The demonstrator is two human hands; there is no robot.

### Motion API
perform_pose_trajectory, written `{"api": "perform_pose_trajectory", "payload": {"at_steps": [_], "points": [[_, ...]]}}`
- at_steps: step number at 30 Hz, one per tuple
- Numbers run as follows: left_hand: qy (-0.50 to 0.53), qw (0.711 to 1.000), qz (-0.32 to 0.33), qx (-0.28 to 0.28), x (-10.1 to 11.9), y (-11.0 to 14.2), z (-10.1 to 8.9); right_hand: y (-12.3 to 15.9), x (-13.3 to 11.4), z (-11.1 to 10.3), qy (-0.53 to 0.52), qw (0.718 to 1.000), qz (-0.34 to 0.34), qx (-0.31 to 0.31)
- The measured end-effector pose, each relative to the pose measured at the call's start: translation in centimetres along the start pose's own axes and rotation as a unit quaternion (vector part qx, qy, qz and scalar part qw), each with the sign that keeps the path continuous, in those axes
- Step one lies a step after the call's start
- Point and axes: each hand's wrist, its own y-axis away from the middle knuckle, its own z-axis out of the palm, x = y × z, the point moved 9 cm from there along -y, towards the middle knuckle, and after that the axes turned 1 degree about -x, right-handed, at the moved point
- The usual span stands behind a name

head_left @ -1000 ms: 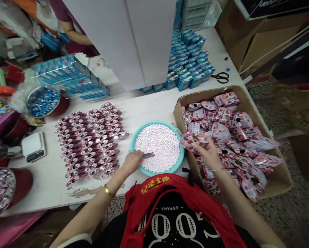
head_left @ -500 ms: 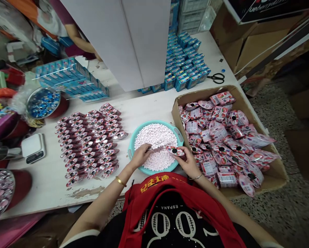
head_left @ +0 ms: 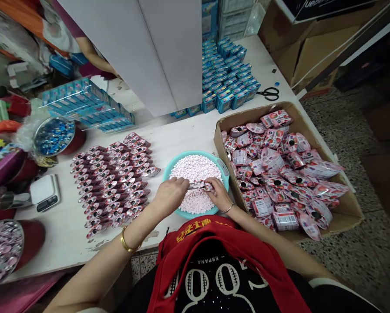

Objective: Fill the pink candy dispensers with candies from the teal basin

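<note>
A turquoise basin (head_left: 225, 174) on the white table holds many small pale pink candies (head_left: 195, 165). Over it, my left hand (head_left: 170, 195) is closed, palm down, around the handle end of what looks like a small scoop (head_left: 192, 187), largely hidden, with candies on it. My right hand (head_left: 220, 194) pinches a small red-and-pink printed candy box (head_left: 208, 186). The scoop's tip meets or nearly meets the box; exact contact is hard to make out. Right of the basin, a cardboard carton (head_left: 219, 139) is full of similar pink boxes (head_left: 273, 161), several showing a round dark opening.
Rows of upright pink boxes (head_left: 113, 182) stand left of the basin. Farther left are a white scale (head_left: 45, 191) and pots of pink lids (head_left: 2, 252) and blue lids (head_left: 54, 134). A grey pillar (head_left: 162, 52), blue boxes (head_left: 227, 82) and scissors (head_left: 269, 93) lie beyond.
My left hand has turned palm down, bringing the scoop toward the box. My right hand has moved slightly left over the basin and tilted the box. The view has shifted a little.
</note>
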Motion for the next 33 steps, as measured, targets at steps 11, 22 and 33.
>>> {"api": "perform_pose_trajectory", "payload": {"at_steps": [11, 22, 33], "points": [[0.004, 0.996, -0.092, 0.020, -7.0, -0.6, 5.5, 0.8, 1.9, -2.2, -0.017, 0.997, 0.049, 0.050], [0.286, 0.955, -0.073, 0.042, -2.8, -7.8, 15.4, 2.7, 1.5, -2.5, -0.018, 0.997, 0.063, -0.041], [0.286, 0.954, 0.024, 0.087, -5.7, -0.6, 6.8, 1.5, 2.5, -1.4, -0.007, 0.998, 0.065, 0.011]]}}
